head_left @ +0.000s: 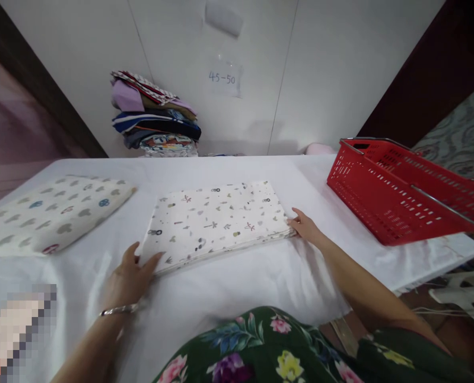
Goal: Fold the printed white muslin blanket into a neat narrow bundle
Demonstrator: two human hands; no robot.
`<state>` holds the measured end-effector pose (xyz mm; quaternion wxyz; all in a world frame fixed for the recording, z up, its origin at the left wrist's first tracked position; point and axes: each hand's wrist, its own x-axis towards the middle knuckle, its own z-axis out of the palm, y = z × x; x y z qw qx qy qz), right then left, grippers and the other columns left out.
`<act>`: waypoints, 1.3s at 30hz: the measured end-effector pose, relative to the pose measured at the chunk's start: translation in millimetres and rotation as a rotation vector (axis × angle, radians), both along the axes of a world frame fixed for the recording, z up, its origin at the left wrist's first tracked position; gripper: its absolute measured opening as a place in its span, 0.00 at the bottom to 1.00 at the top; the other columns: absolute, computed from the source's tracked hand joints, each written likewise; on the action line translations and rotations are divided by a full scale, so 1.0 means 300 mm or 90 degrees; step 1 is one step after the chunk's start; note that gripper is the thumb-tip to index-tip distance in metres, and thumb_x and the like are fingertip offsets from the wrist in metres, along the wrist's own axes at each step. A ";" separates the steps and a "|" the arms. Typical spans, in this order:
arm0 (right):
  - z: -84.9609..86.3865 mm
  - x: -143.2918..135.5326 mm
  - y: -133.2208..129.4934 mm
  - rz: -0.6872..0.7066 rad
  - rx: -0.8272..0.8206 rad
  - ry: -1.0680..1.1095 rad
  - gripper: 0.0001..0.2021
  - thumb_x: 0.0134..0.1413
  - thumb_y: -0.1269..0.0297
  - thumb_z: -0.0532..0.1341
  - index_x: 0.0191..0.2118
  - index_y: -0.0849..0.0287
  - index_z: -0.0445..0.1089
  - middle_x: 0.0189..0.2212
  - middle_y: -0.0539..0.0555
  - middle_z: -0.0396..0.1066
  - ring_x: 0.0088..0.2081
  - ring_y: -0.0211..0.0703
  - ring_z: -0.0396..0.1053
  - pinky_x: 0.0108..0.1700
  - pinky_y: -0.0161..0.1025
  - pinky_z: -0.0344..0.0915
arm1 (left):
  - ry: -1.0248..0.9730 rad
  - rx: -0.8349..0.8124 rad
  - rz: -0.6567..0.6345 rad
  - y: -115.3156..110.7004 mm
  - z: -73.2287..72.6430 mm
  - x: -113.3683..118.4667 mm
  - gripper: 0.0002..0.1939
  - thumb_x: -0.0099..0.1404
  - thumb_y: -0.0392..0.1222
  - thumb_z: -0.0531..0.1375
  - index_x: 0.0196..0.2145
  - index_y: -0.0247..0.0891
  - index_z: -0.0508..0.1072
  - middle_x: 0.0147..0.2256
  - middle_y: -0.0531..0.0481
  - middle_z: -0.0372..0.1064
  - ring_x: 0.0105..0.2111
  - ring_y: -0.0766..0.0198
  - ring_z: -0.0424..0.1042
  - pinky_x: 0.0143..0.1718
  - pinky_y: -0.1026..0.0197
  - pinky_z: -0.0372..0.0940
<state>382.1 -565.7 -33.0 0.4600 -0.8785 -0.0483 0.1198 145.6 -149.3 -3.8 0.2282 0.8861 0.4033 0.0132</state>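
A folded white cloth [217, 218] with small printed figures and leaves lies flat on the white-covered table in front of me. My left hand [129, 276], with a bracelet at the wrist, grips its near left corner, thumb and fingers on either side of the corner. At the near right corner, my right hand [305, 226] holds the layered edge, its index finger raised a little. The undersides of the fingers are hidden. To the left lies another folded white cloth [69, 213] with grey, blue and red shapes.
A red plastic basket [380, 186] with metal handles stands at the table's right end. Behind the table rises a stack of folded fabrics [157, 117] against the wall. A paper marked "45-50" [221, 78] hangs there. The tablecloth [237, 170] reaches the table's edges.
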 end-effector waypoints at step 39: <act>0.074 0.007 0.014 0.058 -0.179 -0.073 0.10 0.42 0.58 0.58 0.21 0.59 0.67 0.18 0.48 0.63 0.25 0.38 0.60 0.26 0.34 0.52 | -0.018 -0.013 0.042 -0.012 -0.014 -0.015 0.31 0.58 0.61 0.49 0.55 0.43 0.61 0.46 0.45 0.68 0.39 0.55 0.70 0.42 0.54 0.65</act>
